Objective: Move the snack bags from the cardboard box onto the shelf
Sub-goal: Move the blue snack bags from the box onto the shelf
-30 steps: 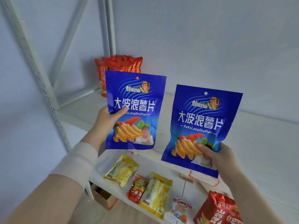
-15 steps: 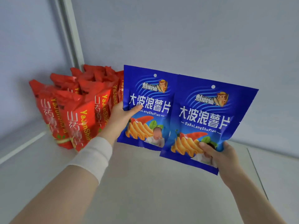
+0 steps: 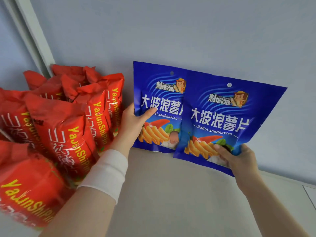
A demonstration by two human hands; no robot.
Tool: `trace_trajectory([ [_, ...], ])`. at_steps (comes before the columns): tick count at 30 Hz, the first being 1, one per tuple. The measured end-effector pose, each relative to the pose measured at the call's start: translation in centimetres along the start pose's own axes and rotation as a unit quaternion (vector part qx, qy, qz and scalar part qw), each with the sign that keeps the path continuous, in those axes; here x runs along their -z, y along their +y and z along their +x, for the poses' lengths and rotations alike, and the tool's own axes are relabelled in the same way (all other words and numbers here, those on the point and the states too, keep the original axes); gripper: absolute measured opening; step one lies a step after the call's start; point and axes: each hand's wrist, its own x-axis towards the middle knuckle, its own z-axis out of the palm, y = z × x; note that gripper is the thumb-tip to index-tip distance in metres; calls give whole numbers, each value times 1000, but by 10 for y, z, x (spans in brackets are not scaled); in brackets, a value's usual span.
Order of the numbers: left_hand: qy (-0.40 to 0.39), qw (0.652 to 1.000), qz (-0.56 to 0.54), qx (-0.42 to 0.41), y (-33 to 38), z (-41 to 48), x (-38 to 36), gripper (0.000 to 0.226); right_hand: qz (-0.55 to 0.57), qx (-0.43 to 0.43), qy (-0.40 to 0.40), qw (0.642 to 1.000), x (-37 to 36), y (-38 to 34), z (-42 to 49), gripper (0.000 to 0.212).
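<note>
- Currently, 2 blue snack bags are held upright against the pale blue wall, side by side above the shelf surface.
- Left blue bag is gripped at its left edge by the left hand; the thumb is laid across the front, the fingers are hidden behind the bag.
- Right blue bag is pinched at its lower edge by the right hand; the thumb is pressed on the printed front, the fingers are curled round the bottom.
- Right bag's left edge is overlapped over the left bag's right edge.
- Left bag's bottom edge is seen at or just above the shelf; contact cannot be told. Right bag is tilted, its lower corner hanging lower in the view.
- Red snack bags are stood in a packed group on the shelf, to the left of the left hand and just beside it.
- White wristband is worn on the left forearm.
- White upright post is noted at the rear left corner, behind the red bags.
</note>
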Motion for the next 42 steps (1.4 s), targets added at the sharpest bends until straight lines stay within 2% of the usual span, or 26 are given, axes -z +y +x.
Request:
trace_trajectory([
  [7, 47, 999, -22, 8, -6, 11, -1, 27, 1, 45, -1, 999, -9, 2, 7, 30],
  [16, 41, 999, 17, 22, -7, 14, -1, 25, -8, 8, -15, 1000, -5, 6, 17, 26],
  [22, 77, 995, 62, -8, -14, 10, -5, 41, -14, 27, 12, 999, -8, 14, 16, 27],
  [26, 130, 985, 114, -29, -24, 4, -12, 41, -29, 52, 48, 997, -9, 22, 12, 36],
  [31, 180, 970, 158, -31, -33, -7, -17, 60, -37, 57, 79, 994, -12, 26, 7, 60],
  [34, 193, 948, 252, -2, -25, -26, -21, 78, -82, 70, 114, 988, -11, 30, 0, 76],
  [37, 193, 920, 341, -31, -15, -59, -23, 72, -170, 98, 146, 970, -4, 34, -16, 81],
  [40, 106, 876, 467, -60, -2, -105, -17, 60, -268, 124, 120, 948, 8, 29, -54, 67],
  [42, 16, 811, 581, -69, 10, -144, -7, 53, -369, 142, 52, 917, 20, 26, -90, 60],
])
